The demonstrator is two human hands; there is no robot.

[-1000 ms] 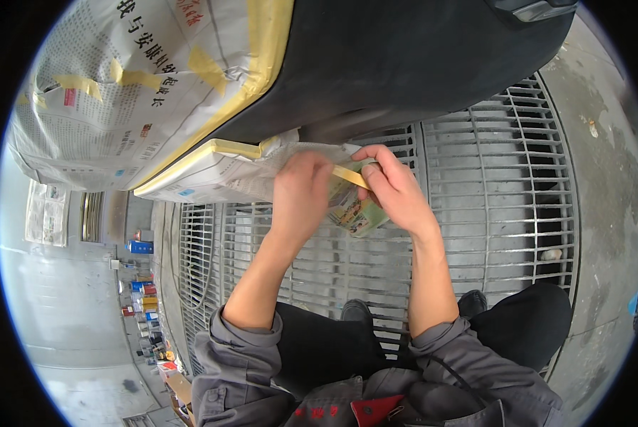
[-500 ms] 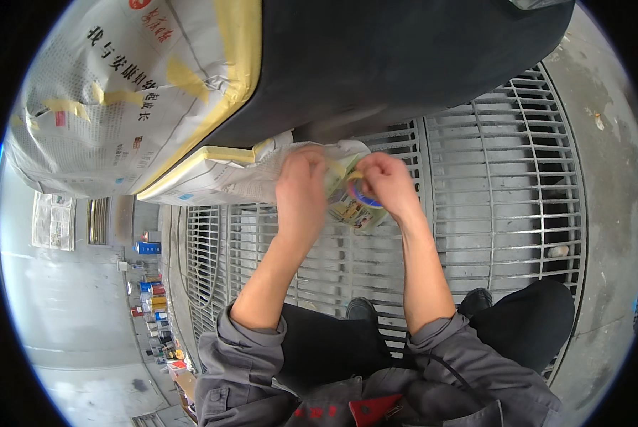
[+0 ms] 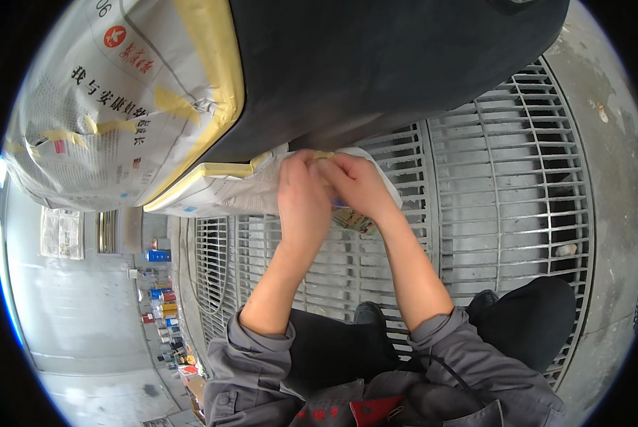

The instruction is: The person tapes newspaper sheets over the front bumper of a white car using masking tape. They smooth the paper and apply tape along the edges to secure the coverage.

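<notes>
My hands come together at the lower edge of a large black panel [image 3: 376, 64], over a newspaper sheet [image 3: 251, 193] fixed along it. Bent and closed, the fingers of my left hand [image 3: 303, 199] pinch at a yellow masking tape strip [image 3: 324, 154] on the paper's upper edge. Beside it, my right hand [image 3: 362, 186] has its thumb and fingertips drawn in against the left ones. A masking tape roll with a blue-purple core [image 3: 336, 202] is tucked beneath the right hand, mostly hidden. Below hangs a printed, coloured part of the paper [image 3: 353, 220].
More newspaper [image 3: 112, 107], edged with yellow tape [image 3: 223, 71], covers the part at upper left. Metal floor grating [image 3: 504, 206] lies below, over a grey floor. Several cans and bottles [image 3: 164, 295] line the wall at left. My shoes [image 3: 369, 313] rest on the grating.
My right hand has moved left and up with the tape roll, closing onto the left hand. The roll, plain to see before, is now mostly covered. The view has shifted slightly.
</notes>
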